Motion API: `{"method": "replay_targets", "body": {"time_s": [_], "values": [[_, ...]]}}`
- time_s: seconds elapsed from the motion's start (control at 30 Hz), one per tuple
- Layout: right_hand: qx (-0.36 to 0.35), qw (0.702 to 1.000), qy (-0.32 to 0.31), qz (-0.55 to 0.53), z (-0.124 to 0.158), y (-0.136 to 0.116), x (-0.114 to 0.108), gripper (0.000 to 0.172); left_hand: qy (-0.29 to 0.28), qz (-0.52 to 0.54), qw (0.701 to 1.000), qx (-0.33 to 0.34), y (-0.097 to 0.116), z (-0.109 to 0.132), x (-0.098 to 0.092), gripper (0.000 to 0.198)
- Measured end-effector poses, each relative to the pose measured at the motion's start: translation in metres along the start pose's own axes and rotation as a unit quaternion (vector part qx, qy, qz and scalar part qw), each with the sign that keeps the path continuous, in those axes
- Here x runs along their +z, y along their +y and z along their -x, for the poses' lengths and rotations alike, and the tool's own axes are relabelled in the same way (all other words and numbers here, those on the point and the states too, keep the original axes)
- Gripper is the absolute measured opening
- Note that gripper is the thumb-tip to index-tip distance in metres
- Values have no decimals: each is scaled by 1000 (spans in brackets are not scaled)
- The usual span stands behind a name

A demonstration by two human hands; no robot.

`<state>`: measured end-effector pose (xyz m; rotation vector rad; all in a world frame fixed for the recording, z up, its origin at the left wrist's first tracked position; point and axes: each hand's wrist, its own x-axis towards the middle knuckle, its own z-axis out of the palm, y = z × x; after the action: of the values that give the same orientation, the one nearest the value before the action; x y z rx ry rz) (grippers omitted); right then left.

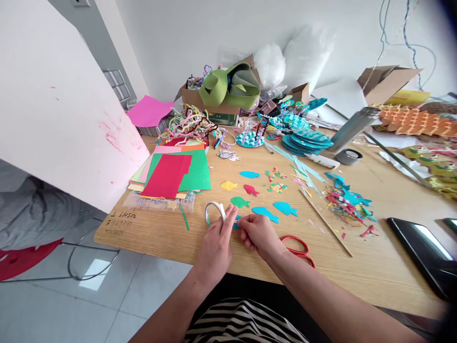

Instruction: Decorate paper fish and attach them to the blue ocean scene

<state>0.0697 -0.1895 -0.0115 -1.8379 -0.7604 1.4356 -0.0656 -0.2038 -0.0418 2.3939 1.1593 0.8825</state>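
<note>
Both hands are in close at the near side of the green fish cut-out [240,202], right by the table's near edge. The left hand [217,243] has its fingers stretched forward and together, with a roll of white tape [214,213] upright against it, left of the green fish; whether the hand grips the roll, one cannot tell. The right hand [257,233] is curled closed, thumb and forefinger pinched over a blue paper piece [236,226] just nearer than the green fish, mostly covered; what sits between those fingertips is hidden. And look around that green fish: yellow fish [229,186] beyond it to the left, red fish [251,190] beyond to the right, one blue fish [249,175] farther back, two more blue fish [285,208] over to the right. Red-handled scissors [298,250] lie nearer and right of it, partly behind the right forearm, a thin wooden stick [326,224] well to its right, and a stack of coloured paper [166,176] well to its left.
</note>
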Motion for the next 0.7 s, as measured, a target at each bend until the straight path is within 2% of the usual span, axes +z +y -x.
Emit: {"method": "replay_targets", "body": {"time_s": [0.7], "values": [[13, 1000, 4, 26, -2, -1, 1, 26, 5, 30, 1000, 7, -1, 1, 1, 75]]}}
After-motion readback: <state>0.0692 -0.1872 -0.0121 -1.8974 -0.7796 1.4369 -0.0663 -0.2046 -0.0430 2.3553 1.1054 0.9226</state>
